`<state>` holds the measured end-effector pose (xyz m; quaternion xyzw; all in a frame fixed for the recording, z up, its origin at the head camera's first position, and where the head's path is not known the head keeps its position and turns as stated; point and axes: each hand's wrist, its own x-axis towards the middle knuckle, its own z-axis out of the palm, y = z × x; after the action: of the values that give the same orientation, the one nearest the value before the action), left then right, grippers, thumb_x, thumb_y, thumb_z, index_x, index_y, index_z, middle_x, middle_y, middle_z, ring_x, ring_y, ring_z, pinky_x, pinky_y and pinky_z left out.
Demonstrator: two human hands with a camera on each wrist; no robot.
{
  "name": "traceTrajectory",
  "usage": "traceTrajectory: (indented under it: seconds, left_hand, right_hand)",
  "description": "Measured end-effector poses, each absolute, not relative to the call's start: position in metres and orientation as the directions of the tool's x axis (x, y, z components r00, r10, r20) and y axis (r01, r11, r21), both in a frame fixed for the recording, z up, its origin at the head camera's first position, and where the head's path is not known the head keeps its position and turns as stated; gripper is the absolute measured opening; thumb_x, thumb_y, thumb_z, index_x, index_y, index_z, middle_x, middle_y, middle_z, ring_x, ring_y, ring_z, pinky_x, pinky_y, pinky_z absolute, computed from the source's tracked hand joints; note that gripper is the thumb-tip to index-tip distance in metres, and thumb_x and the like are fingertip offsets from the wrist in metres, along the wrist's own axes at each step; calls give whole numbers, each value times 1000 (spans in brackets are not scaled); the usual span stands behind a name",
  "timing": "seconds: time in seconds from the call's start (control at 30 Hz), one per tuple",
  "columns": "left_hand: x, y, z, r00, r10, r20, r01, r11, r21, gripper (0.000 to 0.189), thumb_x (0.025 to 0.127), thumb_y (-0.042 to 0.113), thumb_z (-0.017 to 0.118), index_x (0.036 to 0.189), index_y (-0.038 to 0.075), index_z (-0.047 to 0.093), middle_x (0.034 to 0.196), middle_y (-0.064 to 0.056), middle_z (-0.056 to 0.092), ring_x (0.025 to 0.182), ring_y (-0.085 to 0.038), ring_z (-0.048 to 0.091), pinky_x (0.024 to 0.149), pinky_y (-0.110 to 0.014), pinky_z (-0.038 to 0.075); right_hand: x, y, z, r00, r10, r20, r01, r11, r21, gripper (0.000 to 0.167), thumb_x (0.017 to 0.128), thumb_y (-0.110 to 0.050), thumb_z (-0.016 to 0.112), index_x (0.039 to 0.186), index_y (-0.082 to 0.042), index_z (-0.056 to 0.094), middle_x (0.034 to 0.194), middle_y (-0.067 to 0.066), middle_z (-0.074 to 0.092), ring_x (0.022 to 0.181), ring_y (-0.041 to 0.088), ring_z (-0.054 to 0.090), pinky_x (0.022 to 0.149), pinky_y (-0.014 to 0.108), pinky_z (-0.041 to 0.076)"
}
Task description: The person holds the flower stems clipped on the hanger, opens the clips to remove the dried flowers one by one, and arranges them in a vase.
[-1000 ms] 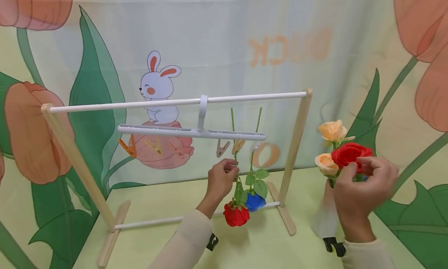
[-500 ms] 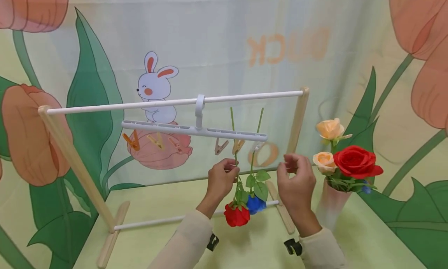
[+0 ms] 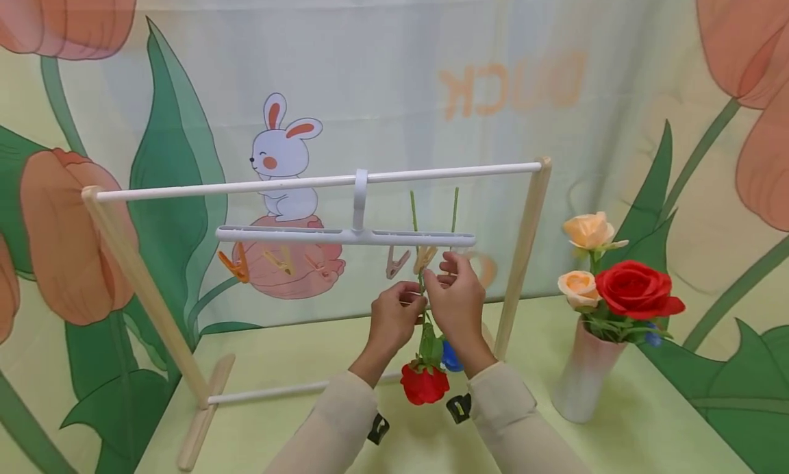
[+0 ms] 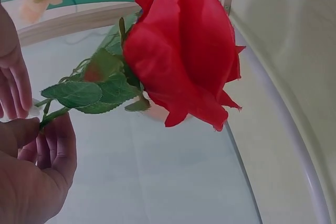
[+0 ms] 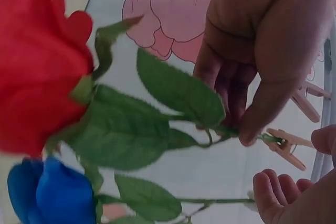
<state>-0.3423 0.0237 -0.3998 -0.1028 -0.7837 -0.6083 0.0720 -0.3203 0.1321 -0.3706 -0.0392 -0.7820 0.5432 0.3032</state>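
A red artificial rose (image 3: 425,383) hangs head down, its stem held near the top by a wooden clothespin (image 5: 292,157) under the white hanger (image 3: 283,235). My left hand (image 3: 390,323) pinches this stem just below the clothespin. Close by, my right hand (image 3: 461,303) has thumb and fingers apart near the clothespin; in the right wrist view a gap shows between them and it. Behind the right hand, a blue rose (image 3: 452,356) also hangs upside down, partly covered. The red bloom (image 4: 181,51) fills much of the left wrist view.
A wooden rack with a white top rod (image 3: 259,185) carries the hanger. Several other clothespins, one of them orange (image 3: 235,263), dangle from it. To the right stands a pink-white vase (image 3: 585,375) with peach, red and blue flowers on the green-yellow table (image 3: 296,351).
My right hand has moved left from the flowers in the vase to beside the clothespin and the red rose's stem. My left hand keeps its pinch on the stem. The hanger has levelled out.
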Motion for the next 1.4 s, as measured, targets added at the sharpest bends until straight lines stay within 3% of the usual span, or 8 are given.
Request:
traceTrajectory:
  seconds: [0.47,0.83,1.03,1.27,1.4]
  left_hand:
    - [-340,23,-400,-965,93,244,260,239,936,17,96,8,65,110,4,74,94,-15,75,78,-17,73,64,-29,63]
    - [-336,25,-402,-969,98,227,245,269,931,19,95,8,67,113,6,73,97,-14,75,77,-18,73,64,-30,63]
    - [-336,23,-401,-970,102,219,240,290,926,19,95,8,67,113,7,73,97,-12,75,77,-16,73,65,-30,63]
    - [-338,19,-402,-977,88,196,212,248,945,18,96,13,67,112,5,73,96,-13,74,77,-16,73,65,-31,63]
    - [-337,14,-405,-979,82,186,201,249,947,17,96,15,67,108,5,73,92,-12,75,72,-16,73,65,-30,63]
  right_hand:
    - [-341,107,-361,-753,568,333,-239,236,-942,41,87,-29,76,118,-6,64,109,10,72,98,27,74,88,45,59]
    - [-342,98,-362,-682,651,334,-274,197,-941,34,86,-24,78,111,-6,64,105,12,73,96,27,74,84,45,60]
    - [-342,97,-362,-663,664,345,-298,188,-936,30,88,-22,77,109,-5,66,103,11,74,93,25,73,81,44,60]
    - [-345,94,-360,-645,676,356,-309,196,-931,27,88,-22,75,110,-6,69,100,9,75,89,22,73,74,34,58]
    - [-347,94,-361,-652,676,344,-292,196,-936,31,86,-22,78,110,-6,67,101,9,75,90,23,74,76,38,59]
